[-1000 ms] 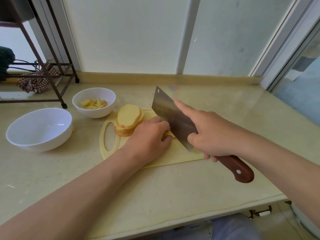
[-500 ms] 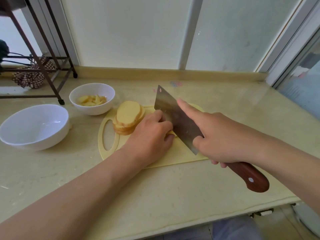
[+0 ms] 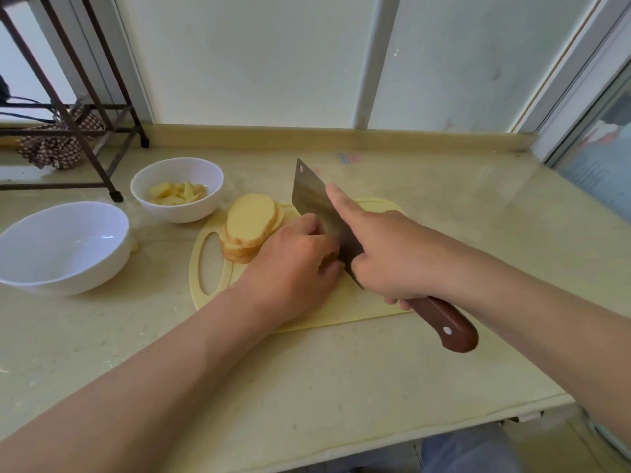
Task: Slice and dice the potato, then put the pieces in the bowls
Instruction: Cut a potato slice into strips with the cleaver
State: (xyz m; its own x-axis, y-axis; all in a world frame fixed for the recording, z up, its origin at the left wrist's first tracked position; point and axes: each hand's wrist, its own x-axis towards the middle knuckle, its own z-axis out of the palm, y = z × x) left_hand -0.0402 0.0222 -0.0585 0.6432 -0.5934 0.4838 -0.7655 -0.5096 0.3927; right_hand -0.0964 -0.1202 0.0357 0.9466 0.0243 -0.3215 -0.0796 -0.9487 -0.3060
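Observation:
A stack of round potato slices (image 3: 251,225) leans on the pale yellow cutting board (image 3: 368,314). My left hand (image 3: 290,268) sits curled on the board just right of the stack, holding down a potato piece that it almost fully hides. My right hand (image 3: 386,247) grips the cleaver (image 3: 314,203) by its brown wooden handle (image 3: 444,324), index finger stretched along the blade. The blade stands against my left knuckles. A small white bowl (image 3: 177,189) behind the board holds cut potato pieces (image 3: 176,194). A large empty white bowl (image 3: 65,245) stands to the left.
A dark metal rack (image 3: 85,107) stands at the back left with a patterned cloth (image 3: 54,145) under it. The counter's front edge (image 3: 426,428) runs close to me. A window frame (image 3: 580,80) rises at the right.
Both hands and the cleaver have stayed at the same spot on the board, with the blade working slightly against the hidden piece. The camera view shifted a little.

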